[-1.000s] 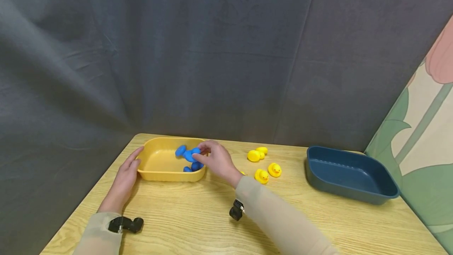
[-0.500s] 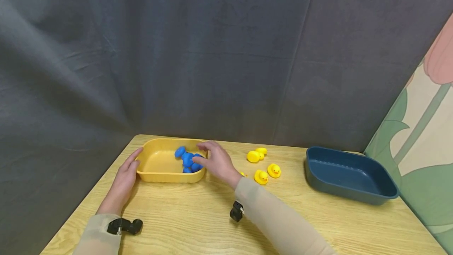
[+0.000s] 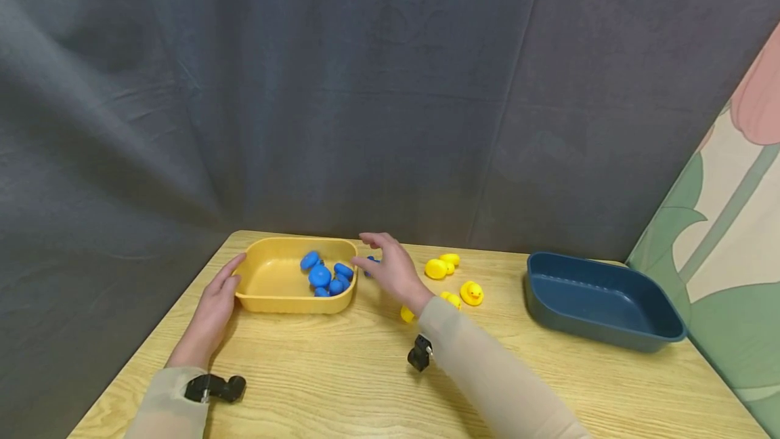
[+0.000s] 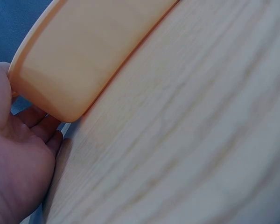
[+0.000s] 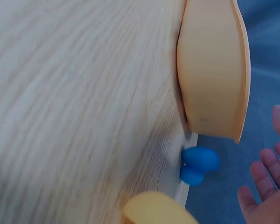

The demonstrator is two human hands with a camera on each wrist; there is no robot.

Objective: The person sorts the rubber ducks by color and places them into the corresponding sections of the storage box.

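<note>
A yellow basin (image 3: 268,303) stands on the left of the table, with several rounded blue toys (image 3: 319,276) gathered at its right end. My left hand (image 3: 218,293) rests its fingers along the basin's left end; in the left wrist view the thumb side is at the rim and the other fingers reach behind the end wall. Just right of the basin, my right hand (image 3: 395,269) hovers with spread fingers and nothing in its grasp. Beneath it on the table lies another blue toy (image 5: 198,164), partly hidden by the hand in the head view.
Several yellow toy ducks (image 3: 472,293) lie on the table right of the right hand, some partly covered by the wrist. A dark blue basin (image 3: 603,337) stands at the far right. Behind the table (image 3: 317,371) hangs a grey curtain (image 3: 378,100).
The right hand let go of a blue toy inside the yellow basin, then moved right, out over the basin's end to the blue toy outside. The left hand has stayed put.
</note>
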